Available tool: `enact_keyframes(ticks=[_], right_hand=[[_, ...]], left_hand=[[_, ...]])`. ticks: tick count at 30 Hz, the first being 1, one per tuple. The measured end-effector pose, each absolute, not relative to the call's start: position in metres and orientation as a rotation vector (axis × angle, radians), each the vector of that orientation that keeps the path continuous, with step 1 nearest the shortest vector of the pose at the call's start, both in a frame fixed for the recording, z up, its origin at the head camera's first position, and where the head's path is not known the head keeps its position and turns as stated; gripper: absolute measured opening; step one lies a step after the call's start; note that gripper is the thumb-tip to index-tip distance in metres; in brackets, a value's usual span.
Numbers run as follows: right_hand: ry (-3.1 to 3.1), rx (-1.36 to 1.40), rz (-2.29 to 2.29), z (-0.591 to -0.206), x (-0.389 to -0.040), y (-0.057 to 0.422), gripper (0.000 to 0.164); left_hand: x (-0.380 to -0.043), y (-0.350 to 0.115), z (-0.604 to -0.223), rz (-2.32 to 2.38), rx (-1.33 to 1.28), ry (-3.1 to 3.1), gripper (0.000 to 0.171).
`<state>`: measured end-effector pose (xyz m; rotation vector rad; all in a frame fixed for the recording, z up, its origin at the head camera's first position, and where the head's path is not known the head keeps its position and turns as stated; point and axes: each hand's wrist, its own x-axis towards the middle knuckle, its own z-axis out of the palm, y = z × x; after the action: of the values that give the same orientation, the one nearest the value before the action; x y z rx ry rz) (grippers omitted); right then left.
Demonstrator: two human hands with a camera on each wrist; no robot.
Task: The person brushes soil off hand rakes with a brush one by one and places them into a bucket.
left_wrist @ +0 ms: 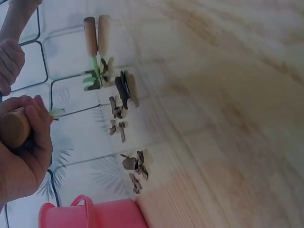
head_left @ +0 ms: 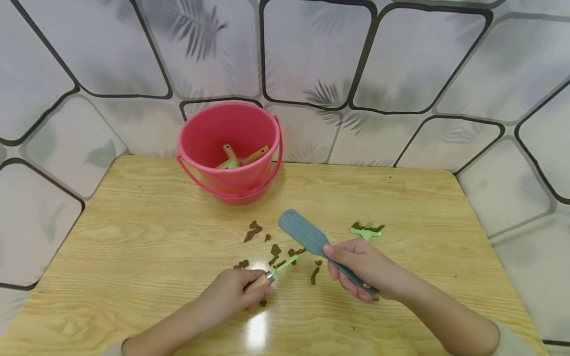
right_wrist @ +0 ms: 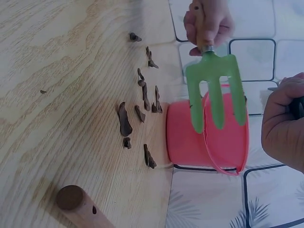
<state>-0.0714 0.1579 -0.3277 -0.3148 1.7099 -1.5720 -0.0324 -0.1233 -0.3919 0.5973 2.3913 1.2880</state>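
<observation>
My left hand (head_left: 233, 291) grips the wooden handle of a green garden hand fork (right_wrist: 216, 88), held above the table with brown clay-like bits along its tines in the head view. In my right hand (head_left: 362, 267) is a grey-blue paddle-shaped tool (head_left: 305, 231) with a dotted flat face, gripped by its narrow handle. Its blade points to the upper left, close to the fork's tip. Between and beyond the hands, brown pieces (head_left: 275, 250) lie scattered. A second green tool (head_left: 367, 231) with brown pieces on its prongs rests beyond my right hand; its wooden handle (left_wrist: 91, 38) shows in the left wrist view.
A pink bucket (head_left: 229, 183) stands at the back left of the wooden table (head_left: 147, 222), its handle hanging down in front. Wooden-handled tools (head_left: 255, 155) lie inside it. A patterned curtain or wall covering (head_left: 316, 59) rises behind the table and at both sides.
</observation>
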Motion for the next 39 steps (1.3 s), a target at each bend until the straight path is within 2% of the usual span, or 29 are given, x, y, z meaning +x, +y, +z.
enact_keyframes(ticks=[3, 7, 10, 15, 25, 39], right_hand=[[1.704, -0.322, -1.575, -0.328, -0.07, 0.158, 0.058], [1.692, -0.323, -1.555, -0.329, -0.069, 0.161, 0.058], [1.645, -0.355, -1.542, -0.332, -0.068, 0.167, 0.057], [1.509, -0.4, -1.529, -0.34, -0.068, 0.187, 0.055], [1.232, -0.464, -1.614, -0.359, -0.055, 0.227, 0.044], [1.357, -0.463, -1.53, -0.366, -0.046, 0.216, 0.046]], left_hand=[[-0.033, -0.125, -0.396, 0.97, 1.001, 2.787, 0.019], [-0.039, -0.129, -0.405, 0.608, 1.466, 3.151, 0.034], [-0.045, -0.133, -0.407, 0.409, 1.693, 3.27, 0.048], [-0.052, -0.142, -0.4, 0.217, 1.956, 3.343, 0.043], [-0.06, -0.165, -0.382, -0.05, 2.091, 3.313, 0.038], [-0.065, -0.157, -0.373, -0.101, 2.135, 3.298, 0.036]])
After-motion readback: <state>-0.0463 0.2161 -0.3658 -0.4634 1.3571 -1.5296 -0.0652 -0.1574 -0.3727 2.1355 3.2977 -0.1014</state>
